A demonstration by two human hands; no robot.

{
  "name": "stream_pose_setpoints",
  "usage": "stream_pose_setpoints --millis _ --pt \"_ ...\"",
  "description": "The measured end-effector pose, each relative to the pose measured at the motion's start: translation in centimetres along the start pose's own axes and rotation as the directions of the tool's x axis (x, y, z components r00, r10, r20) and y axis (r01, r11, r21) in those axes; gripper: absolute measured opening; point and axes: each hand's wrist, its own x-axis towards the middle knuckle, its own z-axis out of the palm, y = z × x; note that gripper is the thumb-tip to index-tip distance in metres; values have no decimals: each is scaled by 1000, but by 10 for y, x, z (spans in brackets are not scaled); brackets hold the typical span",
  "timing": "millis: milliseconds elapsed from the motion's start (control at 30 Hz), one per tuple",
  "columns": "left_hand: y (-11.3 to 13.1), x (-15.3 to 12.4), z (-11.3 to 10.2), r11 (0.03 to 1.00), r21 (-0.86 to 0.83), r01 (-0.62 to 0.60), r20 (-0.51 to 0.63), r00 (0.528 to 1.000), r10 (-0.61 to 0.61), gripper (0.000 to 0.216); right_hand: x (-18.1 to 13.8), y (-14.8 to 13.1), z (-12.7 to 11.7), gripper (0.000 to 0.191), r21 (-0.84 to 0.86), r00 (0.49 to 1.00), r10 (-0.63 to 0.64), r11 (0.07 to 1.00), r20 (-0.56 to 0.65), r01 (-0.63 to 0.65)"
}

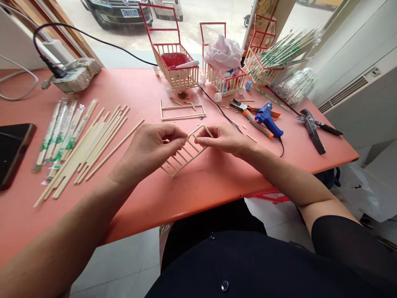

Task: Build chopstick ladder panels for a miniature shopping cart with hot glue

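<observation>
A small wooden stick frame (pixel 190 159) with several parallel slats is held tilted above the pink table. My left hand (pixel 155 145) pinches its left long edge between thumb and fingers. At the far end, my right hand (pixel 218 138) grips near the upper corner, fingers closed around a stick there. Just behind my hands, a rectangular stick frame (pixel 182 118) lies flat on the table. Loose bare chopsticks (pixel 96 145) are spread left of my left hand. To the right of my right hand are a blue glue gun (pixel 266 116) and orange-handled pliers (pixel 257 124).
Three stick-built model carts (pixel 175 78) stand along the back by the window. Wrapped chopsticks (pixel 51 132) and a phone (pixel 15 153) lie left, below a power strip (pixel 76 76). Black-handled cutters (pixel 312 130) rest at right. A black cable (pixel 220 109) crosses the table (pixel 149 207).
</observation>
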Motion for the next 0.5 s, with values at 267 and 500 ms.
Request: stream_pose_setpoints --millis 267,500 --pt "2 0 -9 997 74 9 -1 1000 -9 24 2 -2 -6 60 -81 999 11 997 42 -8" --pt "-3 -2 -11 996 84 -3 -73 997 9 17 -3 -9 -11 62 -154 997 35 987 -74 -47"
